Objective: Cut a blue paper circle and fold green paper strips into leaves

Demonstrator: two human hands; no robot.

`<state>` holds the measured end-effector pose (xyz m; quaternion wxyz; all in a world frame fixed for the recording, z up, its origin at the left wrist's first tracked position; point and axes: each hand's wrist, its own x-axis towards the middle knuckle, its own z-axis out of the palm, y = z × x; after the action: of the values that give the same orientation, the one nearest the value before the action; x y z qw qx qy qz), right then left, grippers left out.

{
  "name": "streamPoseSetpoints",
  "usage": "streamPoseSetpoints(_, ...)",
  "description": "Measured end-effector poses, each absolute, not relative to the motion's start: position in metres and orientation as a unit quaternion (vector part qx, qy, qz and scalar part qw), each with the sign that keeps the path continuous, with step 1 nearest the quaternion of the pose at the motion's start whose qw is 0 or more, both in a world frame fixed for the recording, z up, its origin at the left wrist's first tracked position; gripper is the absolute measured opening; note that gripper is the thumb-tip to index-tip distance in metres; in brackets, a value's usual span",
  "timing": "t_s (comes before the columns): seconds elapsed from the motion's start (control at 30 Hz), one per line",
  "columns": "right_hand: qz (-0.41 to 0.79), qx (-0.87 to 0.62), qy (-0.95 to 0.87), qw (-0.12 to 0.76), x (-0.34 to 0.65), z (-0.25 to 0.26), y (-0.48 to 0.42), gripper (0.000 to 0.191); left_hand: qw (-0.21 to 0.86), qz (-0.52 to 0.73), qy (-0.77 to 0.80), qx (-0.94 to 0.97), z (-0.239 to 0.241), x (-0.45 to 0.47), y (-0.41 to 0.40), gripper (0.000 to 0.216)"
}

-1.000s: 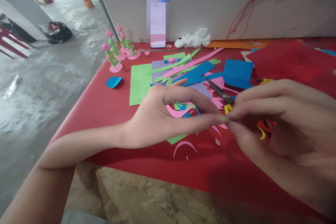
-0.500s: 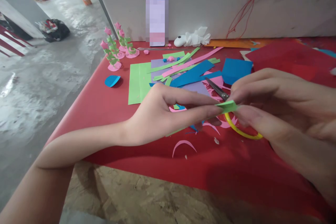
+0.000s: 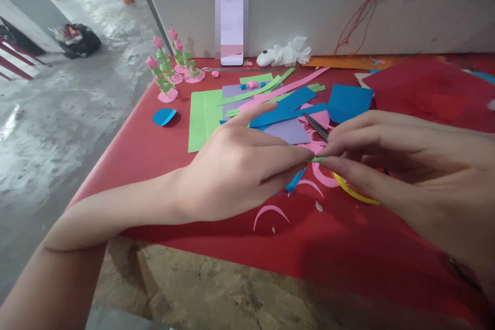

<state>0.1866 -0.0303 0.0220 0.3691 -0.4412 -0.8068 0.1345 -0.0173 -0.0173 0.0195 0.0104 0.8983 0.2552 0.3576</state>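
Between my two hands is a small green paper strip [image 3: 317,159], mostly covered by fingers. My left hand [image 3: 240,170] pinches its left end, index finger raised away from the others. On the other end, the thumb and fingers of my right hand [image 3: 386,160] are closed. Scissors with a yellow handle [image 3: 353,191] lie on the table just behind and below my right hand, blades pointing away to the left. Around them are pink paper scraps [image 3: 325,175] and a blue paper piece [image 3: 296,180].
Paper strips and sheets, among them a green sheet [image 3: 201,118] and a blue square [image 3: 350,103], cover the red table [image 3: 216,240]. Pink paper flowers [image 3: 166,75] stand at the left edge. A phone [image 3: 232,23] leans on the wall beside a white figure [image 3: 284,53].
Both hands have shifted slightly left and drawn closer together. My left hand has turned knuckles up, its index finger lifting off the strip. Less of the green strip shows now.
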Motion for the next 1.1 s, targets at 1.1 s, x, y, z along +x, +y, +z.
streamPoseSetpoints(1.1, 0.233, -0.390, -0.832, 0.320, 0.192, 0.021, -0.029, 0.008, 0.650, 0.147, 0.341, 0.663, 0.040, -0.010, -0.013, 0.025)
